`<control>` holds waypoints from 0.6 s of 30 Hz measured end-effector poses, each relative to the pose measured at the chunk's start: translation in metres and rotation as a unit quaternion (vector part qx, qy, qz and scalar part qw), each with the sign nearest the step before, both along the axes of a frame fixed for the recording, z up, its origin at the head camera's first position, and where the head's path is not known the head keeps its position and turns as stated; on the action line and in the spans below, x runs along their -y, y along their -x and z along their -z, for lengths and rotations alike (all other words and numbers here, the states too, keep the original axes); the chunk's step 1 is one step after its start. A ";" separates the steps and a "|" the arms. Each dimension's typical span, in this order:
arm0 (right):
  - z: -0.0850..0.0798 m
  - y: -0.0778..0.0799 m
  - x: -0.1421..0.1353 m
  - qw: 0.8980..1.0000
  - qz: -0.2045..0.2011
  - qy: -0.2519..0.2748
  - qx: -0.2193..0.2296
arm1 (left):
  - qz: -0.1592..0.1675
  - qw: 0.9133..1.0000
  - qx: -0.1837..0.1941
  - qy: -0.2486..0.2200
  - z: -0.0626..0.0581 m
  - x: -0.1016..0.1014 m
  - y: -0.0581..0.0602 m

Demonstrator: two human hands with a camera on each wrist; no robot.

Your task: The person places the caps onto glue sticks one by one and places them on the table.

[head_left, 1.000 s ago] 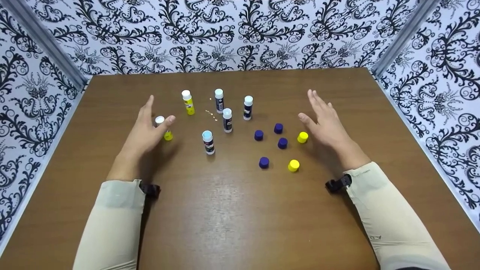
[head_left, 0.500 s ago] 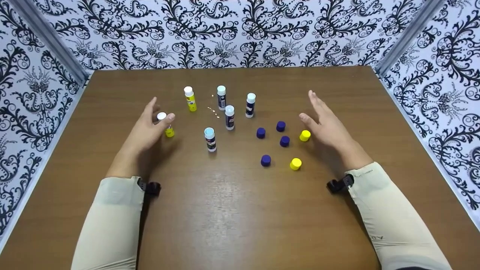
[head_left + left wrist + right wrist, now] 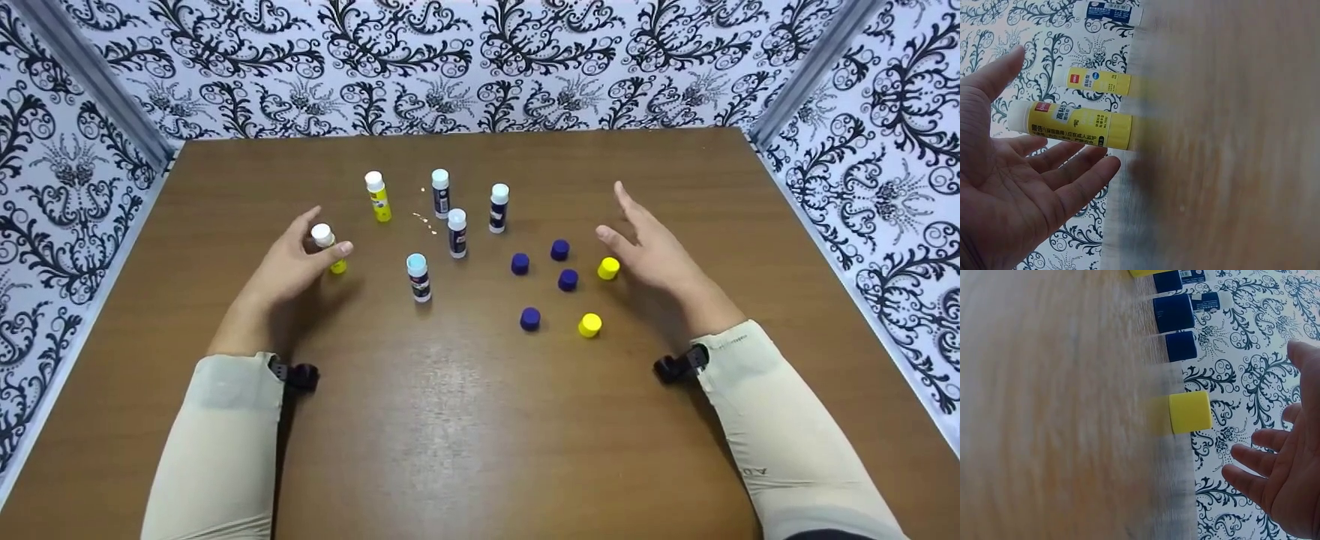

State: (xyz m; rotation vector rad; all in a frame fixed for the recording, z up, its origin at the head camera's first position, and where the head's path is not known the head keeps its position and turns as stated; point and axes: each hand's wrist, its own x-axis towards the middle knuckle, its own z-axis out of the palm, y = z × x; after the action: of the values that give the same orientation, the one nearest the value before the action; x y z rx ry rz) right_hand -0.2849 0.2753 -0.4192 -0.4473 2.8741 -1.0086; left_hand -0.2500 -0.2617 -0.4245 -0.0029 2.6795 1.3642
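Note:
My left hand (image 3: pixel 289 266) is held around a yellow glue stick (image 3: pixel 1078 125) that stands uncapped on the table, thumb on one side and fingers on the other. In the left wrist view the fingers are spread and not closed on it. My right hand (image 3: pixel 656 259) hovers with extended fingers beside a yellow cap (image 3: pixel 608 268), holding nothing. Another yellow cap (image 3: pixel 590 325) lies nearer the front. A second yellow glue stick (image 3: pixel 379 201) stands farther back. Dark blue glue sticks, such as one at the front (image 3: pixel 420 281), stand upright in the middle.
Several dark blue caps, one of them (image 3: pixel 530 319) nearest the front, sit right of the middle. Small pale crumbs (image 3: pixel 424 223) lie between the glue sticks. Patterned walls (image 3: pixel 480 67) border the brown table (image 3: pixel 450 435) at the back and sides.
My left fingers have bent in somewhat closer around the yellow glue stick. My right hand has barely moved. The whole view shifted slightly; the caps and glue sticks stay in place.

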 end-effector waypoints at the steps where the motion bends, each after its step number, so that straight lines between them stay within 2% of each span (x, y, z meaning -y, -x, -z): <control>1: 0.000 0.000 0.000 1.000 0.000 0.002 0.001 | 0.002 1.000 -0.002 -0.003 0.000 0.001 0.000; 12: 0.002 0.000 0.000 0.998 -0.006 0.056 0.028 | 0.021 1.000 0.002 -0.010 0.003 0.005 0.000; 18: 0.002 -0.001 0.000 0.998 -0.007 0.052 0.034 | 0.026 1.000 -0.007 -0.008 0.003 0.005 0.000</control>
State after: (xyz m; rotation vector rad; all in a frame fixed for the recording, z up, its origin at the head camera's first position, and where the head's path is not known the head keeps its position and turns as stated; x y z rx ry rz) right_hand -0.2842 0.2753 -0.4208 -0.4313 2.7639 -1.1517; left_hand -0.2502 -0.2669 -0.4276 0.0765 2.6595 1.3765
